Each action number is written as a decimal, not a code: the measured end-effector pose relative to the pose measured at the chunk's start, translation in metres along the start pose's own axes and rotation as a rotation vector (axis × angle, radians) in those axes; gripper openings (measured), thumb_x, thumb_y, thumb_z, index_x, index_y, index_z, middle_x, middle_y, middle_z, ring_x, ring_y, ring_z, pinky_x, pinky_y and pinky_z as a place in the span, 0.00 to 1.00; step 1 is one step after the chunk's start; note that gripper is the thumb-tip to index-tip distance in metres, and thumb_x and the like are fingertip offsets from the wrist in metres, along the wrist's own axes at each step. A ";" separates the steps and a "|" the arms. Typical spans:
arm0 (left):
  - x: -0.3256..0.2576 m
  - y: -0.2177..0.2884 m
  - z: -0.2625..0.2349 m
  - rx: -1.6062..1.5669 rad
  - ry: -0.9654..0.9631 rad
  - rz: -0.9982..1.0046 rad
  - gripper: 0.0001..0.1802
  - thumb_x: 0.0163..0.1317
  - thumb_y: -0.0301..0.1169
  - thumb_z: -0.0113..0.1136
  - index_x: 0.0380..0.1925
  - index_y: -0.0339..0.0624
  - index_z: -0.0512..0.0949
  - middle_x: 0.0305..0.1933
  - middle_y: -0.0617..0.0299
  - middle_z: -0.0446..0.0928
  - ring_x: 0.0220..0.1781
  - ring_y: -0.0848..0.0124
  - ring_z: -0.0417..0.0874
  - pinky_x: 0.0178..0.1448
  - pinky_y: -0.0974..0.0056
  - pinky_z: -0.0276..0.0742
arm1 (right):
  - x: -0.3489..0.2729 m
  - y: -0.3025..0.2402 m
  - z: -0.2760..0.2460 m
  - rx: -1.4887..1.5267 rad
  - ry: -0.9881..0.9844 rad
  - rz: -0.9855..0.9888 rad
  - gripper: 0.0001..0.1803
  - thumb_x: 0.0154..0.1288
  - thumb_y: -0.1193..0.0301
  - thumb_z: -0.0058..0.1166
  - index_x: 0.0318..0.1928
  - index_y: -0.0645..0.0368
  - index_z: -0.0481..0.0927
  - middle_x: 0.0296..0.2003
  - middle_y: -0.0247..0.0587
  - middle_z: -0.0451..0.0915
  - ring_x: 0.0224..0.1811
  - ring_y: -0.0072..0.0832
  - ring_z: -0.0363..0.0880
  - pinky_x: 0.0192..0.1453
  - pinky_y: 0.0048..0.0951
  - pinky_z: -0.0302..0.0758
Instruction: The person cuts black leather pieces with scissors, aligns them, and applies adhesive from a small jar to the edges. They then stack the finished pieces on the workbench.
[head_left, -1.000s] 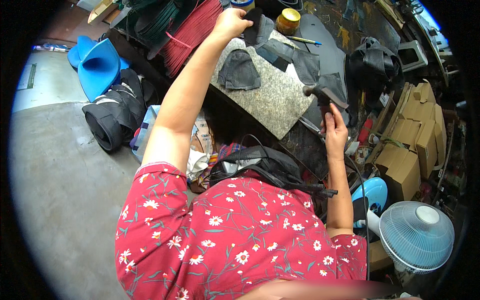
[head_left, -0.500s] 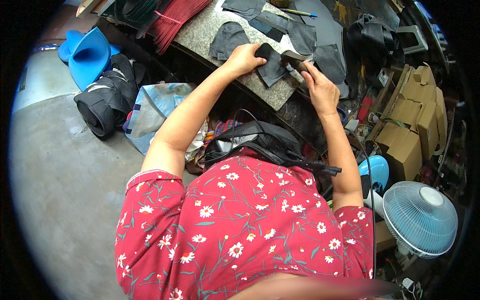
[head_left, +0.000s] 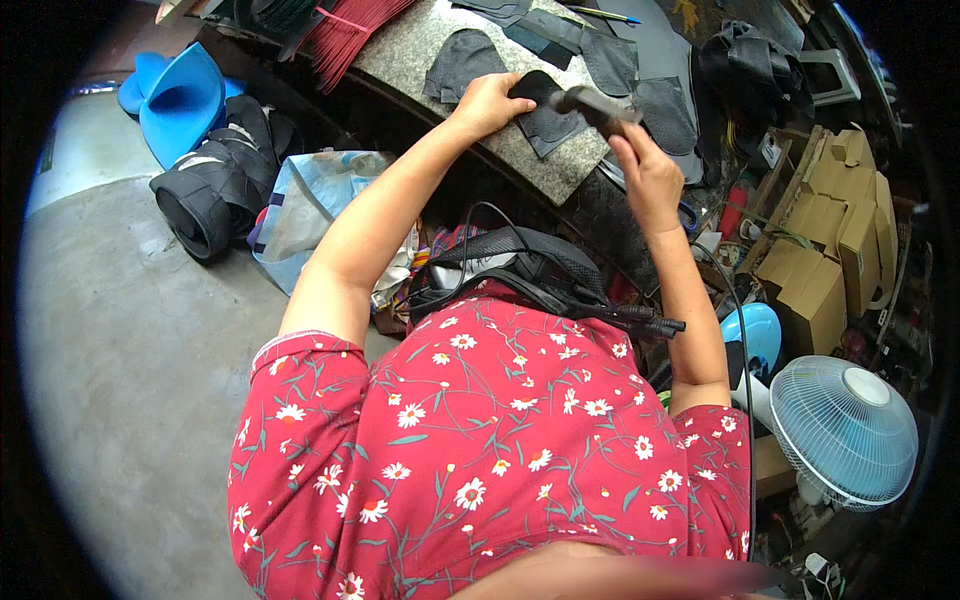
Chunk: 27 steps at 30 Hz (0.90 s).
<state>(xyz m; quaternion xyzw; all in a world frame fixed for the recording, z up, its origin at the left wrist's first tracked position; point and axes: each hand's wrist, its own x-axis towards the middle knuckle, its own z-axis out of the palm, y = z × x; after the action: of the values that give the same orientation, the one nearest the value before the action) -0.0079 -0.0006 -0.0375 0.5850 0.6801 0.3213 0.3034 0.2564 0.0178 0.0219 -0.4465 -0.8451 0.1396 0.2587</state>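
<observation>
My left hand (head_left: 490, 106) pinches the left edge of a black leather piece (head_left: 552, 134), thumb and fingers together. The piece lies near the front edge of a speckled stone slab (head_left: 566, 182). In my right hand (head_left: 652, 182) is a hammer (head_left: 592, 103), its handle gripped in closed fingers. Motion blurs the hammer's dark head, which hangs over the right part of the leather and hides some of it. Other cut leather pieces (head_left: 465, 62) lie around it on the slab.
A bundle of red strips (head_left: 345, 40) lies left of the slab, and a pen (head_left: 605, 14) at its back. Rolled black material (head_left: 205, 205) and blue foam sheets (head_left: 182, 105) are on the left. Cardboard boxes (head_left: 810, 260) and a fan (head_left: 845, 430) stand on the right.
The hammer has lifted off the leather and its head is more blurred. My left hand keeps its hold on the leather piece. The whole view has shifted slightly.
</observation>
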 end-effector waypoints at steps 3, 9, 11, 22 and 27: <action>0.002 -0.001 0.000 0.072 -0.006 0.023 0.24 0.52 0.39 0.69 0.45 0.34 0.80 0.38 0.46 0.83 0.41 0.59 0.85 0.47 0.60 0.77 | -0.009 -0.008 0.002 -0.122 -0.291 -0.076 0.17 0.64 0.51 0.53 0.51 0.37 0.80 0.32 0.36 0.82 0.28 0.37 0.82 0.29 0.34 0.76; 0.002 0.000 -0.002 0.040 -0.023 0.002 0.23 0.52 0.35 0.69 0.46 0.35 0.79 0.38 0.46 0.83 0.41 0.62 0.85 0.47 0.60 0.77 | -0.011 -0.008 0.007 0.033 -0.052 -0.177 0.17 0.65 0.52 0.52 0.52 0.38 0.79 0.32 0.35 0.82 0.29 0.38 0.82 0.28 0.35 0.75; 0.001 0.000 -0.001 0.052 -0.039 -0.002 0.23 0.51 0.36 0.69 0.45 0.36 0.80 0.38 0.45 0.82 0.42 0.58 0.85 0.47 0.58 0.77 | -0.014 -0.003 0.009 -0.008 -0.094 -0.131 0.18 0.66 0.52 0.52 0.53 0.38 0.79 0.33 0.35 0.82 0.30 0.38 0.82 0.29 0.35 0.76; -0.004 0.014 0.005 0.218 0.023 -0.003 0.20 0.52 0.38 0.64 0.41 0.36 0.78 0.37 0.42 0.80 0.43 0.47 0.82 0.47 0.50 0.76 | -0.015 0.009 0.000 -0.026 0.003 0.097 0.17 0.68 0.53 0.51 0.51 0.46 0.79 0.38 0.45 0.83 0.37 0.45 0.82 0.37 0.39 0.76; -0.009 0.056 0.003 0.284 -0.004 -0.058 0.17 0.57 0.34 0.55 0.48 0.47 0.74 0.41 0.43 0.80 0.45 0.45 0.81 0.48 0.45 0.75 | -0.001 0.007 -0.003 -0.035 -0.168 0.233 0.19 0.68 0.50 0.49 0.54 0.40 0.79 0.44 0.37 0.84 0.42 0.40 0.83 0.42 0.35 0.78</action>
<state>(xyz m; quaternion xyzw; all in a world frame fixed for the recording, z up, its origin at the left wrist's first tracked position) 0.0295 -0.0036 0.0058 0.6030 0.7346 0.2117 0.2279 0.2634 0.0211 0.0207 -0.5328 -0.8084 0.1911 0.1613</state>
